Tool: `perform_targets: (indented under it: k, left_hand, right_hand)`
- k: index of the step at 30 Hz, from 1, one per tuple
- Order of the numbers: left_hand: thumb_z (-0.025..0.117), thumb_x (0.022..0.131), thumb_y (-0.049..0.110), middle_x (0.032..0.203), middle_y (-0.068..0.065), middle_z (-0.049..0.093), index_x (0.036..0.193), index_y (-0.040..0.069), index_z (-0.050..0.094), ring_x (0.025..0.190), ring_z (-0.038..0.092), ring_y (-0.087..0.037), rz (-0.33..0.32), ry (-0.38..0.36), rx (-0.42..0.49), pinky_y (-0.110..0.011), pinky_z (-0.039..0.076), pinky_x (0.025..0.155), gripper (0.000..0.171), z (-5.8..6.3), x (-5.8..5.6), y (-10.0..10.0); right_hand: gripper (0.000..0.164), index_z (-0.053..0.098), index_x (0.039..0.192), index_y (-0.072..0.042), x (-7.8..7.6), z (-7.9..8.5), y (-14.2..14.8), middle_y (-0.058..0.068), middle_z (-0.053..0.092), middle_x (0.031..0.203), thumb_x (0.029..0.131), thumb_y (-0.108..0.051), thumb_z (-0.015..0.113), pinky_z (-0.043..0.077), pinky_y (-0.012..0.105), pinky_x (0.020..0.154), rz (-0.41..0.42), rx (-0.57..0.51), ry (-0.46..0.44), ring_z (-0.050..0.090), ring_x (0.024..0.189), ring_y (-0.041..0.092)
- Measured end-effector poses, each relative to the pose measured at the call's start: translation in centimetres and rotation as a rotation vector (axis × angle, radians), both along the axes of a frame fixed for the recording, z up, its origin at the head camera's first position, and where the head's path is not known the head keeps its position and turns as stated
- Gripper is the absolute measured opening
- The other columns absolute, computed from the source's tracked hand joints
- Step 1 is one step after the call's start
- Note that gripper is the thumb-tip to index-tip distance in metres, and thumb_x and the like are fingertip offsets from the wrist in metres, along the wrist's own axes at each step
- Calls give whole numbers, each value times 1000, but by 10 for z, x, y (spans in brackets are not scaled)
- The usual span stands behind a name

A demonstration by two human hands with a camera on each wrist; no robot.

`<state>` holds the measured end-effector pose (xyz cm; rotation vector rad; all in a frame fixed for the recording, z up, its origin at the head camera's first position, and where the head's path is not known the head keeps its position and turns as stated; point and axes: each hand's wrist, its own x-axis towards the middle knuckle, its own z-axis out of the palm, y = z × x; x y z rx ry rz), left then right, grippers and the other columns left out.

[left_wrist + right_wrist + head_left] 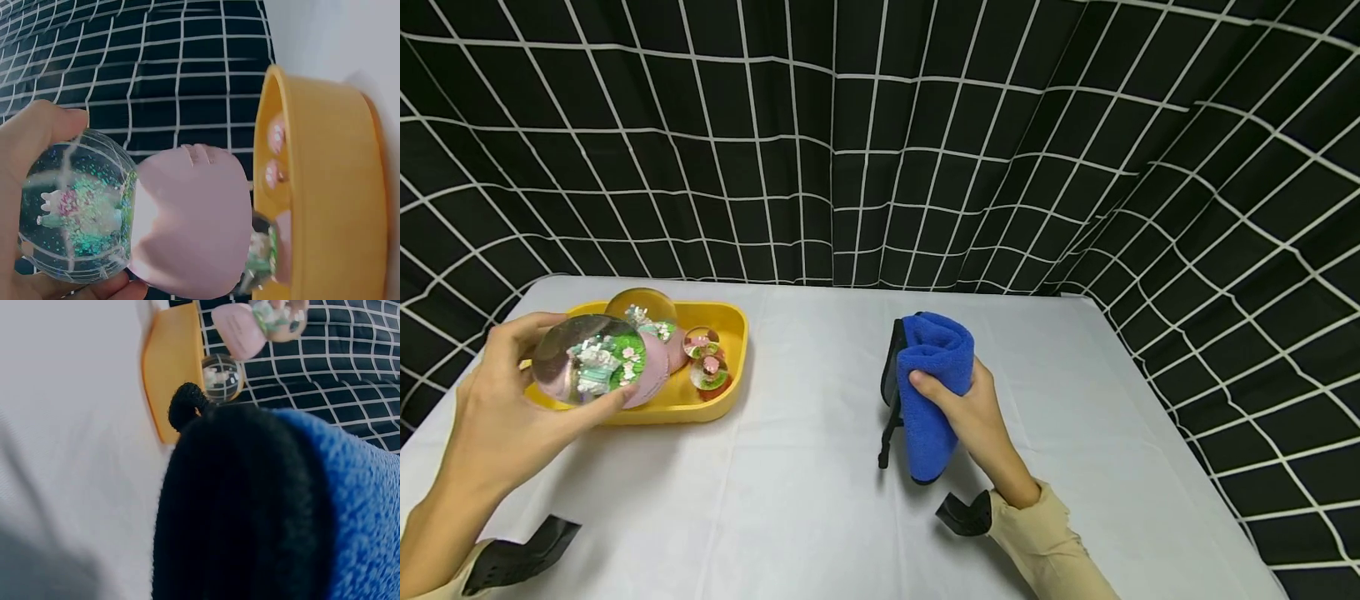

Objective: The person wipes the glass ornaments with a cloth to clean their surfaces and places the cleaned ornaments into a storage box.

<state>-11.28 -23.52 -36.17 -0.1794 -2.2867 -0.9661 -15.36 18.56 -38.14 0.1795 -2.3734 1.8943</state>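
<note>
My left hand (512,408) grips a snow globe (597,360) by its clear dome, the thumb on one side and fingers on the other. The globe is tipped sideways, its pink base (190,222) towards the yellow tray; a small figure and glitter show inside. In my right hand (973,421) is a folded blue fleecy cloth item (936,375) with black edging and a dark strap (887,437), held above the table. The thumb presses on its blue face, and the other fingers are hidden behind it. In the right wrist view, the black edge (231,506) fills much of the picture.
The yellow tray (730,404) stands at the table's back left. It contains another pink-based snow globe (643,312) and two small globes (709,371). A white cloth covers the table (805,500); black curtains (790,150) with a white grid enclose the back and sides.
</note>
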Motion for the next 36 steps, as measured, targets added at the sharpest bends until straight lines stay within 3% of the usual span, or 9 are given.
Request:
perform_targets:
  k: [4,9,11,16,19,21,25,33,36]
  left_hand:
    - [93,47,-4,118,37,45,138,7,51,109,43,18,56,-44,1,6,31,90,101,0,-3,-13]
    - [92,59,3,117,38,44,142,19,52,108,40,20,114,-157,25,6,30,93,93,-1,-9,-30]
    - [92,63,6,123,33,46,143,21,51,107,37,20,134,-197,26,7,29,92,91,-2,-11,-37]
    - [90,71,22,144,-1,51,148,27,46,103,30,23,190,-300,17,6,27,89,89,-9,-18,-50]
    - [90,70,28,143,-15,53,148,24,45,95,29,22,221,-349,0,-6,32,79,90,-14,-24,-55]
    - [90,71,31,139,-24,52,148,20,44,91,27,20,230,-380,-21,-13,29,73,91,-17,-28,-57]
    - [89,71,33,131,-27,53,148,13,43,86,29,16,228,-406,-30,-20,27,71,90,-23,-32,-61]
    - [88,72,36,131,-30,53,149,14,42,86,30,15,216,-447,-28,-19,26,70,93,-28,-32,-69]
    - [88,73,37,131,-32,52,150,14,41,90,38,5,192,-480,-69,-21,27,70,93,-29,-33,-71]
  right_hand:
    - [52,54,134,-7,0,0,0,14,63,126,86,-12,71,56,31,87,-9,3,-5,64,104,18]
    - [51,54,133,-6,0,1,-1,16,63,124,85,-12,71,56,33,86,-10,8,-19,64,102,17]
    - [50,55,133,-5,0,2,-1,16,64,124,85,-12,71,56,33,86,-8,9,-21,65,101,17]
    - [49,55,132,-5,-1,2,-1,16,63,123,86,-12,70,56,31,86,-1,9,-17,64,102,15]
    - [50,54,133,-5,-1,1,-1,15,63,125,86,-12,70,56,31,87,5,8,-13,64,103,15]
    - [51,53,135,-6,-1,1,0,14,62,127,87,-12,70,56,30,87,11,8,-11,64,105,15]
    - [53,52,137,-7,0,0,0,12,61,130,88,-12,70,56,30,88,24,3,-9,63,107,16]
    - [53,52,137,-6,0,0,-1,15,61,129,87,-12,69,56,31,87,36,6,-14,64,105,16]
    - [51,52,136,-6,2,2,0,13,60,131,88,-12,69,56,29,88,45,6,-3,63,108,16]
